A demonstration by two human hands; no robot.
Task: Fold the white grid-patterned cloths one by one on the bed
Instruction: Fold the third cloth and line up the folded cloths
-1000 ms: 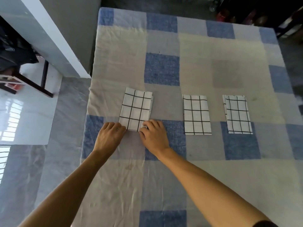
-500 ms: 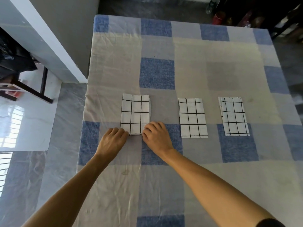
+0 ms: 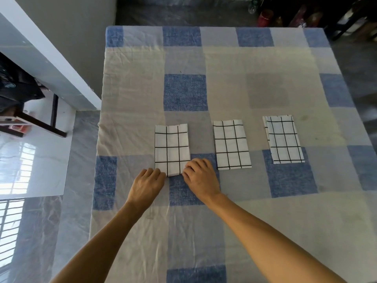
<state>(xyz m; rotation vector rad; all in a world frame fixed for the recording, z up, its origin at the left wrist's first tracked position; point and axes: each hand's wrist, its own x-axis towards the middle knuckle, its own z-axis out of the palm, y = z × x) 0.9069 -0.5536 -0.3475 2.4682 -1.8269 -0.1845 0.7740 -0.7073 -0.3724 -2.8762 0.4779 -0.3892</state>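
Observation:
Three folded white grid-patterned cloths lie in a row on the bed [image 3: 265, 211]. My left hand [image 3: 148, 184] and my right hand [image 3: 201, 178] sit at the near corners of the left cloth [image 3: 172, 149], fingers curled and pinching its near edge. That cloth lies flat and straight, a narrow rectangle. The middle cloth [image 3: 231, 144] and the right cloth [image 3: 283, 138] lie folded, untouched, to the right of my hands.
The bed has a blue, grey and cream checked sheet. Its left edge [image 3: 95, 180] drops to a grey marble floor. A white wall corner [image 3: 61, 74] and a dark chair [image 3: 30, 117] stand left; dark furniture and bottles [image 3: 265, 16] stand beyond the far edge.
The left cloth has turned from slightly tilted to straight, in line with the other two. Both hands stayed at its near corners.

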